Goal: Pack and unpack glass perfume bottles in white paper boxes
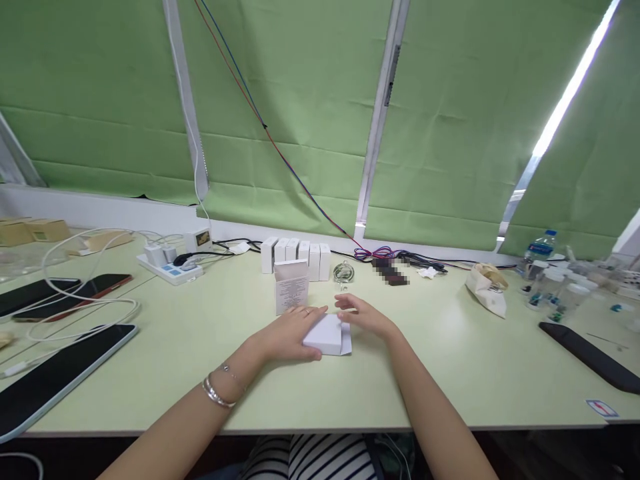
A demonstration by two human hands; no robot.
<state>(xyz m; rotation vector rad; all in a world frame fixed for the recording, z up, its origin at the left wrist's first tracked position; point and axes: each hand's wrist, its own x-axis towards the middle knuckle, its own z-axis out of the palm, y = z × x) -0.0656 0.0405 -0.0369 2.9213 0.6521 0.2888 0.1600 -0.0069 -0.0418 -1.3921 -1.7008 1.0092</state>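
A small white carton lies on its side on the pale green table, with an end flap open toward the right. My left hand grips its left side, fingers curled over the top. My right hand rests at the carton's far right corner with its fingers bent over the flap edge. Just behind stands an upright white box with printed text. A row of several small white boxes stands farther back, with a small clear glass item beside it.
Phones and a tablet with white cables lie at the left, near a power strip. Black and coloured cables run along the back edge. At right are a paper bag, small jars, a water bottle and a dark phone.
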